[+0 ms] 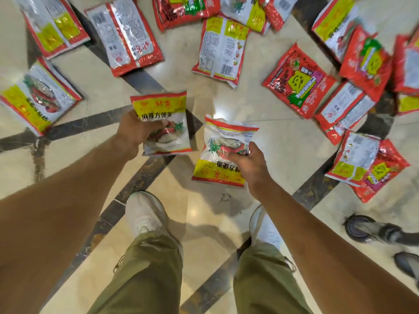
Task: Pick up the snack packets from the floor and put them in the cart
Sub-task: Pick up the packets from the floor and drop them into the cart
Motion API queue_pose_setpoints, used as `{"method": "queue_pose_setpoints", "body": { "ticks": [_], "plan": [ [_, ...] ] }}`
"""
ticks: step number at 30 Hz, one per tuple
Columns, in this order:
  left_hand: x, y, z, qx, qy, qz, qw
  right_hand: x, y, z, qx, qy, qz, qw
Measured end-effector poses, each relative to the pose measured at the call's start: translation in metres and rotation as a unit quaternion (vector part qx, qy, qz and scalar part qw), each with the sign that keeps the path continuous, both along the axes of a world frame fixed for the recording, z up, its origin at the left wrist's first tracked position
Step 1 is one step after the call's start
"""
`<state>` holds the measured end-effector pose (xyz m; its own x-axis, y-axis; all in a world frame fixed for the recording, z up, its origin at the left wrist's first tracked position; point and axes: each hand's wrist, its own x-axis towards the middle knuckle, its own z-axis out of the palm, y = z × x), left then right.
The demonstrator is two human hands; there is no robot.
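My left hand (133,130) grips a white, yellow and red snack packet (169,109) held above the floor, its yellow band at the top. My right hand (247,162) pinches a second packet (217,152) of the same kind, turned upside down with the yellow band at the bottom. Several more packets lie scattered on the floor beyond both hands: a white one (223,46) at the centre back, a red one (297,82) to the right, and one (36,98) at the far left. No cart basket is in view.
The floor (278,137) is glossy cream marble with dark inlaid stripes. My two white shoes (145,214) stand below the hands. Dark wheels (358,227) on a frame show at the lower right edge. More packets pile along the right edge (367,164).
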<state>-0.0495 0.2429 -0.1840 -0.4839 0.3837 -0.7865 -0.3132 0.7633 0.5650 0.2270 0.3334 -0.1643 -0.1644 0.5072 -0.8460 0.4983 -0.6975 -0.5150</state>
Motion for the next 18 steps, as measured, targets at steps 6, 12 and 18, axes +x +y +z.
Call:
{"method": "queue_pose_setpoints", "body": {
  "ticks": [6,12,18],
  "plan": [
    [0.013,-0.022,0.176,0.062,-0.072,-0.002,0.995,0.017,0.022,0.161,-0.013,0.037,-0.031,0.999],
    [0.046,0.002,0.44,0.118,-0.065,0.038,0.99,0.031,0.065,0.409,0.048,0.075,-0.001,0.996],
    [0.093,0.019,0.673,0.183,-0.073,0.105,0.975,0.065,0.113,0.634,0.118,0.127,0.05,0.984]
  ]
}}
